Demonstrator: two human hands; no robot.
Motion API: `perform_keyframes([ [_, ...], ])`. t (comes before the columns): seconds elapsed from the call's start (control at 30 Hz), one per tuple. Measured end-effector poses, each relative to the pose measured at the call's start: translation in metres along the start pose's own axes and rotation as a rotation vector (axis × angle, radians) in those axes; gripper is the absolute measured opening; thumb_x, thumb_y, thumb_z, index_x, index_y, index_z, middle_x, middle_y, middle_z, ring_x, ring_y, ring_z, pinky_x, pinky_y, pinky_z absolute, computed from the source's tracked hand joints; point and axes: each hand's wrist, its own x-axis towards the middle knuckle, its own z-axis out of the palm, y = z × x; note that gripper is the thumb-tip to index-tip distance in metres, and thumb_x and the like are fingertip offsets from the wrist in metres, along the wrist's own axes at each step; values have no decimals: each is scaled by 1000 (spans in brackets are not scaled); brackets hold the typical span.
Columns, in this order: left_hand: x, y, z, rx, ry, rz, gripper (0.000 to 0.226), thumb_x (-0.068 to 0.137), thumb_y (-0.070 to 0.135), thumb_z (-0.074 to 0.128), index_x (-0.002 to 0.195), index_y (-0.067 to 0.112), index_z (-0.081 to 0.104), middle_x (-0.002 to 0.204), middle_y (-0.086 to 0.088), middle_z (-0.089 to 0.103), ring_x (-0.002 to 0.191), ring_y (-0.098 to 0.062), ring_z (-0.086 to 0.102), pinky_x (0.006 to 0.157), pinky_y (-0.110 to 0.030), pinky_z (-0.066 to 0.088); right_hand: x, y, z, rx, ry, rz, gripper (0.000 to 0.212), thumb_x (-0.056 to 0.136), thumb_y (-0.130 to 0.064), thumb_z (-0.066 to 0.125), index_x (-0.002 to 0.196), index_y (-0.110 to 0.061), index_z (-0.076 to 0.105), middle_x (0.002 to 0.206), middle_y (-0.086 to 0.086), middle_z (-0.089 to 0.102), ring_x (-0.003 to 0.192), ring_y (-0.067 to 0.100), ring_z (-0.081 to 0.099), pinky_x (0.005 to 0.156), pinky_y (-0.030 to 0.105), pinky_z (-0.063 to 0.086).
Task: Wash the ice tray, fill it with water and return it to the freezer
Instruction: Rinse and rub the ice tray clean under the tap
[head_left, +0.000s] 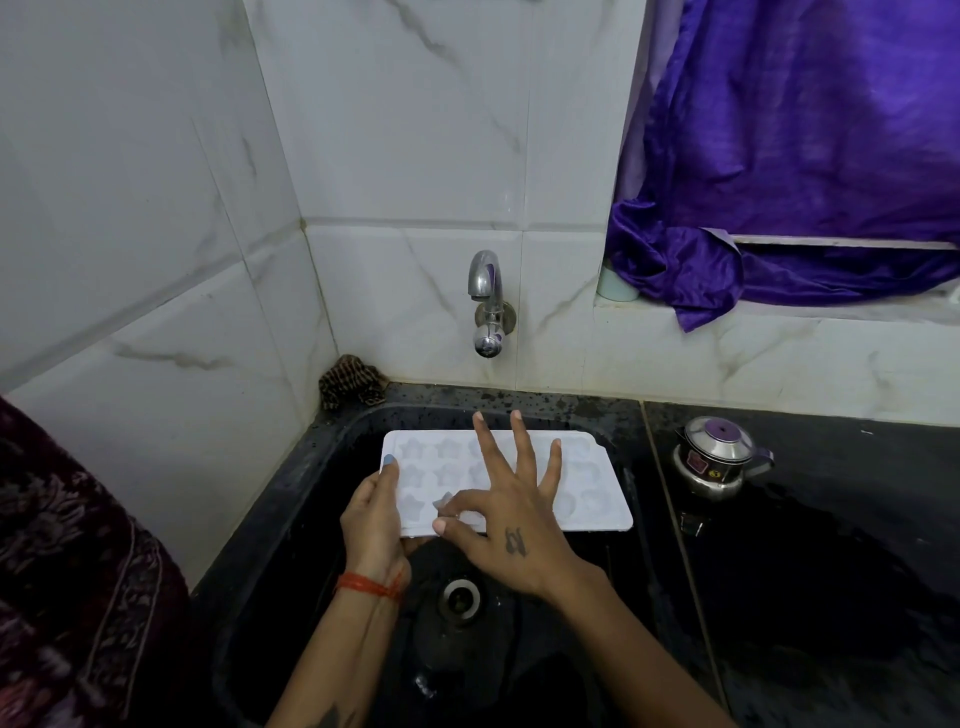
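Observation:
A white ice tray with star-shaped and round moulds is held flat over the black sink. My left hand grips its left end, thumb on top of the rim. My right hand lies over the tray's middle; its forefinger and thumb pinch at a star-shaped piece in the near row, while the other fingers are spread straight. The chrome tap on the wall above the sink shows no water running.
The sink drain sits below my wrists. A brown scrubber lies in the sink's back left corner. A small steel pot with lid stands on the wet black counter at right. A purple curtain hangs over the window ledge.

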Motion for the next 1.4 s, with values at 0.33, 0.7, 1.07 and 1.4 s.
perform_keyframes([
  [0.33, -1, -1, 1, -2, 0, 7, 15, 93, 28, 56, 83, 18, 61, 82, -4, 66, 54, -15, 67, 40, -25, 52, -1, 8, 1, -216, 164, -106, 28, 85, -60, 48, 79, -40, 67, 160, 1, 9, 146, 36, -5, 106, 68, -9],
  [0.7, -1, -2, 0, 19, -1, 11, 17, 93, 29, 57, 83, 16, 61, 82, -6, 66, 67, -21, 63, 40, -24, 52, -1, 0, -1, 49, -74, 105, 27, 86, -56, 52, 97, -40, 70, 150, -16, -31, 133, 19, -43, 99, 52, -35],
  [1.07, -1, -3, -2, 3, -14, -8, 18, 93, 30, 56, 88, 14, 62, 85, -6, 68, 70, -22, 64, 41, -27, 53, -3, 2, 1, -194, 100, -50, 26, 81, -58, 50, 74, -38, 66, 160, 2, 3, 144, 34, -17, 104, 65, -20],
  [1.4, -2, -2, -2, 7, -6, -20, 19, 94, 30, 56, 93, 12, 61, 87, -8, 68, 70, -23, 64, 39, -25, 52, -6, -1, 7, -59, 37, 31, 27, 88, -56, 45, 95, -40, 65, 156, -4, -23, 136, 25, -39, 101, 56, -32],
])
